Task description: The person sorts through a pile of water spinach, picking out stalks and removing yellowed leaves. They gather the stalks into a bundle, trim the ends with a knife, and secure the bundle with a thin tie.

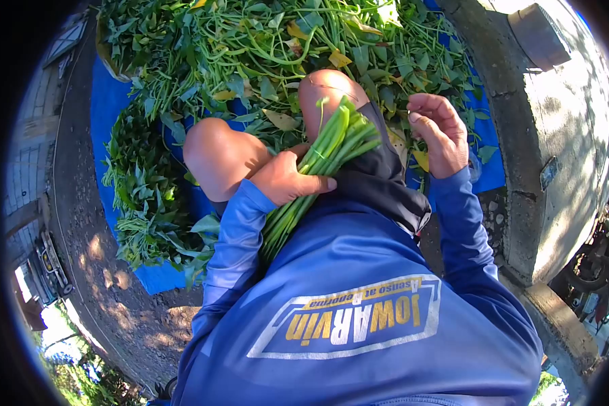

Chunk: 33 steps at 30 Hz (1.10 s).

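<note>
A bundle of long green leafy-vegetable stems [331, 145] lies slantwise across my lap, its cut ends toward the upper right. My left hand [287, 177] is wrapped round its middle, thumb on top. What looks like a thin band crosses the stems just above that thumb. To the right of the bundle, apart from it, my right hand [440, 135] is raised over my right thigh with curled fingers, thumb tip close to the index finger. I cannot tell whether something small is pinched there. The bundle's lower end lies against my shirt, by my left forearm.
A big heap of loose green stems and leaves [250, 47] spreads beyond my knees on a blue tarp [108, 101]. Leafy bundles [145, 183] lie along the tarp's left side. A concrete ledge [555, 169] runs along the right; bare ground [95, 284] is at left.
</note>
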Motion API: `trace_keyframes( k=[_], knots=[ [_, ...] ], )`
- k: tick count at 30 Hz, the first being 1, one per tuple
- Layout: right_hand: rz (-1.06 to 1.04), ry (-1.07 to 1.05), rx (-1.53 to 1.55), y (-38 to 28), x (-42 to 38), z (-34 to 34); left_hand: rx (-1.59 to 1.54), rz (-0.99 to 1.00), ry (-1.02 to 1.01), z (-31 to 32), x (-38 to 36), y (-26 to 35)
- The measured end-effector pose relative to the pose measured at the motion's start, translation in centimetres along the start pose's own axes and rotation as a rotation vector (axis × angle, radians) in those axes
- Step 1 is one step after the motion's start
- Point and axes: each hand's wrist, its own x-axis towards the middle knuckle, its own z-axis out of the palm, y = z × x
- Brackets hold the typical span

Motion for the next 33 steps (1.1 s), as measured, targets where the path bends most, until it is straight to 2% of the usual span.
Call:
trace_keyframes(
  k=[1, 3, 4, 7, 11, 13, 15, 16, 17, 19, 21, 23, 24, 25, 27, 29, 30, 33],
  knots=[
    [-0.209, -0.071, -0.076, -1.6, 0.6, 0.6, -0.012, -0.004, 0.001, 0.8, -0.3, 1.7],
    [-0.617, -0.276, -0.532, -5.6, 1.7, 1.7, -0.106, 0.01, 0.023, 1.2, 0.3, 0.4],
    [-0.818, -0.388, -0.758, -6.5, 2.1, 2.2, -0.055, 0.014, 0.019, 1.1, 0.5, 0.6],
    [-0.855, -0.534, -0.905, -4.8, 3.5, 2.8, 0.032, 0.015, 0.022, 1.2, 0.7, 0.8],
    [-0.856, -0.54, -0.997, -3.8, 3.8, 1.4, -0.046, 0.035, 0.024, 1.1, 0.3, 0.9],
    [-0.769, -0.512, -0.956, -3.2, 3.0, 1.4, -0.092, 0.084, 0.014, 0.8, 0.2, 0.5],
    [-0.662, -0.5, -0.894, -1.4, 2.6, 0.7, 0.03, 0.059, 0.012, 0.3, 0.9, -1.7],
    [-0.563, -0.505, -0.83, 0.2, 2.5, 0.4, 0.093, 0.049, 0.003, 0.2, 1.4, -2.7],
    [-0.251, -0.521, -0.717, 1.5, 2.0, 0.4, 0.129, 0.077, 0.015, 0.6, 1.5, -2.4],
    [-0.117, -0.427, -0.633, 2.7, 1.6, 1.7, 0.199, 0.134, 0.045, 1.4, 1.4, -1.5],
    [-0.192, -0.272, -0.671, 5.2, 1.2, 3.4, 0.321, 0.17, 0.113, 1.6, 2.1, -3.2],
    [-0.287, -0.111, -0.714, 6.5, 1.9, 4.5, 0.302, 0.147, 0.123, 1.3, 2.9, -3.2],
    [0.003, -0.145, -0.422, 5.4, 2.2, 4.8, 0.272, 0.06, 0.081, 0.5, 2.7, -2.5],
    [0.013, -0.125, 0.054, 4.6, 3.0, 4.9, 0.241, -0.037, 0.038, -0.4, 2.0, -1.7],
    [0.113, -0.011, 0.22, -0.3, 3.0, 3.8, -0.023, 0.122, 0.051, -1.5, 0.3, -0.6],
    [-0.091, -0.236, 0.027, -1.2, 2.9, 3.0, -0.211, 0.137, 0.1, -2.4, -0.9, -0.5],
    [-0.052, -0.314, 0.101, -1.4, 2.5, 3.5, -0.308, 0.151, 0.119, -2.6, -1.4, -0.4],
    [-0.053, -0.371, 0.262, -2.2, 1.5, 7.3, -0.22, 0.162, 0.138, -2.9, -2.4, 1.2]
  ],
)
